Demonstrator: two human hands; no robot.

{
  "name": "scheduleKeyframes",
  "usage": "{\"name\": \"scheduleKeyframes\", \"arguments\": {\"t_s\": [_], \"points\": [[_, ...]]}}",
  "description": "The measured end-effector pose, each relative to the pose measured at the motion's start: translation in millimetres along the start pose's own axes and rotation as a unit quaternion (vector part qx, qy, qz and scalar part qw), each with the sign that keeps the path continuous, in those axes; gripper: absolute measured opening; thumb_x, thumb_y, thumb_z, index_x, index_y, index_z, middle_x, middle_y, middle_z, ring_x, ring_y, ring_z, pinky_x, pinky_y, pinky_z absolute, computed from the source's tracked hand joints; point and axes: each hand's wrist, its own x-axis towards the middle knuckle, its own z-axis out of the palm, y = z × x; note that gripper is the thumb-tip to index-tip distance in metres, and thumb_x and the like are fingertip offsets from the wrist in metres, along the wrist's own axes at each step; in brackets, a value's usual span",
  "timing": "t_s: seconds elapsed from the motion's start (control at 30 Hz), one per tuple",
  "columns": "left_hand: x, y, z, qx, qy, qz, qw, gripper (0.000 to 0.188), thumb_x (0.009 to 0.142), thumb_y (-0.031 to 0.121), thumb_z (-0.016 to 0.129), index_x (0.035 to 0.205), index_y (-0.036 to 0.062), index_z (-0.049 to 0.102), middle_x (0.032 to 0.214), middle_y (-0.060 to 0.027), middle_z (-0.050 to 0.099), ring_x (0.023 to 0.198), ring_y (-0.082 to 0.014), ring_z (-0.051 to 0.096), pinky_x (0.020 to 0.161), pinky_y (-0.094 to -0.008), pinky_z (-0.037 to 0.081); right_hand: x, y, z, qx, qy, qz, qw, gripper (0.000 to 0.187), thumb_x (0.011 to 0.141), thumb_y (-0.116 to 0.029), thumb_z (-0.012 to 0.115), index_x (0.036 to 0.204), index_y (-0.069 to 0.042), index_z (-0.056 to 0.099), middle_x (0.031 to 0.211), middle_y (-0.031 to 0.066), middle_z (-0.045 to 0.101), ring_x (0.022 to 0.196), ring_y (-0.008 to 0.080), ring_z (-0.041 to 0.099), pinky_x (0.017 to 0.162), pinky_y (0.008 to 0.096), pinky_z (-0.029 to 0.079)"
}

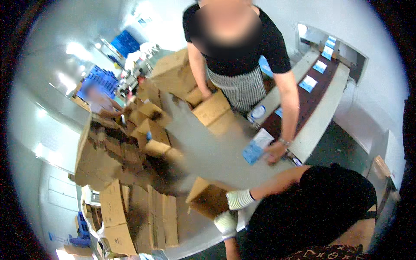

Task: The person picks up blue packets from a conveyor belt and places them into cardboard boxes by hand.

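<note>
An open cardboard box [205,197] stands on the grey table close to me. At its near right edge is my right hand [239,199], in a pale striped glove. My left hand [225,224], gloved the same way, is at the box's lower corner, just below the right one. Blur and the box hide the fingers of both hands, so their grip does not show. Across the table, a co-worker in a black shirt and striped apron has one hand [276,152] by a blue and white packet [258,146] at the conveyor's end. Their other hand reaches toward another open carton [212,112].
A dark conveyor belt [315,96] carries several blue and white packets from a wall opening. Flattened cardboard [162,219] stands stacked at the lower left. Several open cartons [152,134] line the table's far side, near another person [100,102]. Blue crates [99,80] stand behind.
</note>
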Motion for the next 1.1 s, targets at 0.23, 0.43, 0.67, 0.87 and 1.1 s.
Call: {"name": "scheduleKeyframes", "arguments": {"t_s": [0.23,0.43,0.67,0.87,1.1], "points": [[20.9,4.1,-6.7,-0.004,-0.057,-0.019,0.998,0.031,0.073,0.043,0.060,0.069,0.0130,0.064,0.066,-0.0078,0.063,0.063,-0.0260,0.061,0.066,-0.0387,0.045,2.6,10.9,9.8,0.041,-0.084,-0.002,0.996,0.014,0.068,-0.025,0.059,0.060,-0.013,0.063,0.054,0.0033,0.060,0.056,0.0218,0.060,0.059,0.0375,0.041],[16.3,4.4,-6.0,-0.022,-0.044,-0.014,0.999,0.030,0.073,0.042,0.060,0.072,0.0129,0.064,0.067,-0.0070,0.063,0.065,-0.0247,0.061,0.069,-0.0383,0.044,-0.3,11.2,28.3,0.056,0.011,-0.018,0.998,0.027,0.060,-0.041,0.065,0.055,-0.014,0.062,0.050,0.0036,0.057,0.047,0.0224,0.053,0.049,0.0385,0.035],[15.0,6.8,-12.9,-0.013,-0.086,-0.035,0.996,0.032,0.072,0.045,0.061,0.074,0.0128,0.065,0.073,-0.0073,0.065,0.067,-0.0237,0.061,0.073,-0.0373,0.044,5.6,5.9,6.4,0.037,-0.148,-0.010,0.988,0.024,0.065,-0.040,0.065,0.069,-0.016,0.062,0.066,-0.0009,0.062,0.070,0.0197,0.061,0.068,0.0342,0.043],[13.3,7.9,-12.2,0.014,-0.071,-0.035,0.997,0.032,0.072,0.045,0.061,0.073,0.0132,0.065,0.073,-0.0067,0.065,0.067,-0.0238,0.061,0.074,-0.0376,0.044,3.5,3.9,7.5,0.046,-0.072,-0.009,0.996,0.020,0.066,-0.034,0.062,0.063,-0.014,0.062,0.058,0.0025,0.060,0.059,0.0210,0.058,0.061,0.0364,0.039],[16.5,9.2,-13.2,-0.014,-0.061,-0.025,0.998,0.032,0.073,0.044,0.060,0.072,0.0125,0.065,0.071,-0.0078,0.064,0.067,-0.0252,0.061,0.074,-0.0376,0.044,0.8,6.3,-7.0,0.064,-0.113,0.009,0.991,0.021,0.067,-0.036,0.065,0.068,-0.014,0.064,0.062,0.0013,0.062,0.066,0.0210,0.061,0.067,0.0348,0.042]]}}
